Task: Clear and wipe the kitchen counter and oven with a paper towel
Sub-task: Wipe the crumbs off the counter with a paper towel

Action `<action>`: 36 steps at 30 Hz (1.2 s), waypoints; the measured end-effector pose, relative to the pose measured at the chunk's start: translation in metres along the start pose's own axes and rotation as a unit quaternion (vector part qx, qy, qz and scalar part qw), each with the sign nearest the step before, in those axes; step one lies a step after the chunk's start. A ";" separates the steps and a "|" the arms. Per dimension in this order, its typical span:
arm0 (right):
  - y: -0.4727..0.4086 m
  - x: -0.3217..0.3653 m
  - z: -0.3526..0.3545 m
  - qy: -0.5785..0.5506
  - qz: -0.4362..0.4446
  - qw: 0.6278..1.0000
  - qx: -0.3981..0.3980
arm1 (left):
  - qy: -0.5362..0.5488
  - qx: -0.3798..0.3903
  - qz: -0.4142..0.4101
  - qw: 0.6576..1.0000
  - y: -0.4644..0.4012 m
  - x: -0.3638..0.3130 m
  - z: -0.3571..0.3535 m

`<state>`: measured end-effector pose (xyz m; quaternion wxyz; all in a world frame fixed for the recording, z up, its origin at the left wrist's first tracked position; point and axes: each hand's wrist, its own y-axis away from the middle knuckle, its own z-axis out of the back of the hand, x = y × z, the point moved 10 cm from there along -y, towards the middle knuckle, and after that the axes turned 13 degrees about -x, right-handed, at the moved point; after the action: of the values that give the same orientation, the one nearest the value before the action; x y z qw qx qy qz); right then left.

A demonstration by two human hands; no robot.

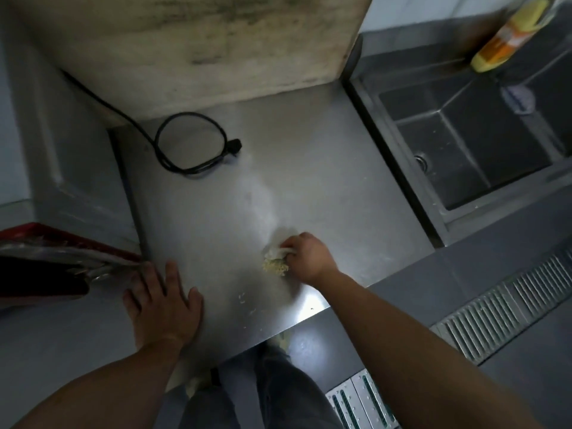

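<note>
At the bottom centre of the frame, the person's legs in dark trousers (278, 394) are standing on a grey floor, with a slatted metal floor grate (507, 308) running along the lower right. Just above, the left hand (162, 300) is lying flat with fingers spread and straight on the near left part of the steel counter (309, 168), holding nothing. Right of centre, the right hand (305, 255) is curling its fingers around a crumpled white paper towel (277, 247), pressing it onto the counter against a small heap of yellowish crumbs (275, 267). A red-edged tray (62, 249) is jutting in at the left edge. Farther back, a looped black power cord (188, 147) is lying on the counter before a stained pale board (198, 44). A steel sink (476, 144) is filling the upper right, with a blurred orange-and-yellow bottle (507, 35) behind it; its label is unreadable.
</note>
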<state>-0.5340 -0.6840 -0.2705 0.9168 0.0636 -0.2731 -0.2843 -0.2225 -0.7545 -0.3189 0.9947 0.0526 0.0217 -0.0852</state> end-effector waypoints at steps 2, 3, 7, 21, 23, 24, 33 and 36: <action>0.004 -0.004 0.015 -0.041 0.006 0.999 0.006 | -0.019 0.013 -0.003 1.000 0.000 -0.004 0.002; 0.003 -0.011 0.028 -0.058 -0.003 0.998 -0.016 | -0.027 0.019 -0.004 0.999 -0.001 -0.006 0.004; -0.009 -0.065 0.087 -0.069 -0.088 0.985 -0.135 | -0.038 0.027 -0.039 0.998 -0.006 -0.033 0.026; -0.058 -0.148 0.190 -0.025 -0.107 0.964 -0.241 | 0.010 -0.090 -0.220 0.971 -0.076 -0.215 0.100; -0.080 -0.152 0.206 -0.006 -0.098 0.962 -0.255 | 0.003 -0.092 -0.231 0.969 -0.086 -0.215 0.090; -0.093 -0.154 0.214 0.003 -0.099 0.960 -0.264 | -0.003 -0.091 -0.234 0.968 -0.089 -0.214 0.083; -0.191 -0.145 0.235 0.078 -0.026 0.960 -0.268 | -0.033 -0.048 -0.272 0.960 -0.108 -0.204 0.030; -0.212 -0.140 0.219 0.117 0.004 0.966 -0.229 | -0.034 -0.040 -0.267 0.962 -0.115 -0.194 0.016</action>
<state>-0.8514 -0.7737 -0.2089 0.9337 -0.1162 -0.0922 -0.3260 -0.4331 -0.8364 -0.3042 0.9374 0.0024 0.0040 -0.3481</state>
